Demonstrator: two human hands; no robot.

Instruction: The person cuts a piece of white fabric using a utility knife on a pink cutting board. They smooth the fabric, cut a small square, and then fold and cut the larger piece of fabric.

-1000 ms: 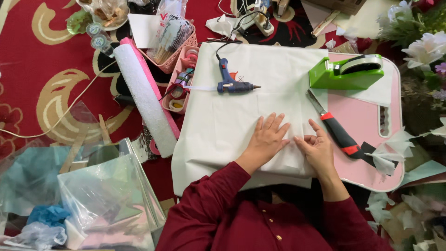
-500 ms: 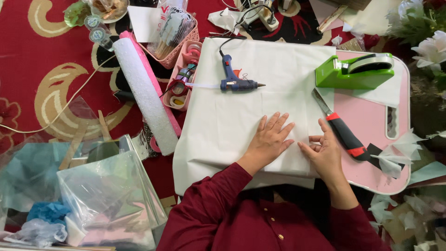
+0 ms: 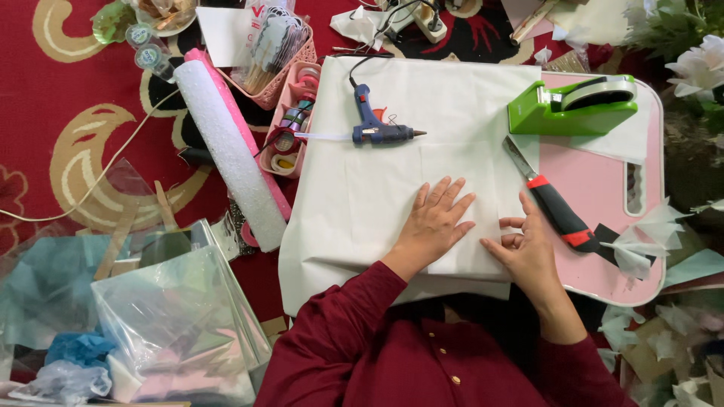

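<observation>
A large white paper sheet (image 3: pixel 377 188) lies folded over a pink lap table (image 3: pixel 596 173). My left hand (image 3: pixel 437 222) presses flat on the sheet, fingers spread. My right hand (image 3: pixel 524 249) pinches the paper's folded right edge between thumb and fingers. A box cutter (image 3: pixel 554 203) with a black and red handle rests just right of my right hand. A blue glue gun (image 3: pixel 377 128) lies on the sheet's far part. A green tape dispenser (image 3: pixel 577 105) stands at the table's far right.
A white foam roll (image 3: pixel 230 166) and a pink tray of tape rolls (image 3: pixel 290 132) lie left of the sheet on the red carpet. Clear plastic bags (image 3: pixel 166 316) sit at near left. White flowers (image 3: pixel 694 60) and paper scraps (image 3: pixel 641 241) crowd the right side.
The view has shifted slightly. My right hand has slid a little along the folded paper edge; my left hand stays pressed on the sheet.
</observation>
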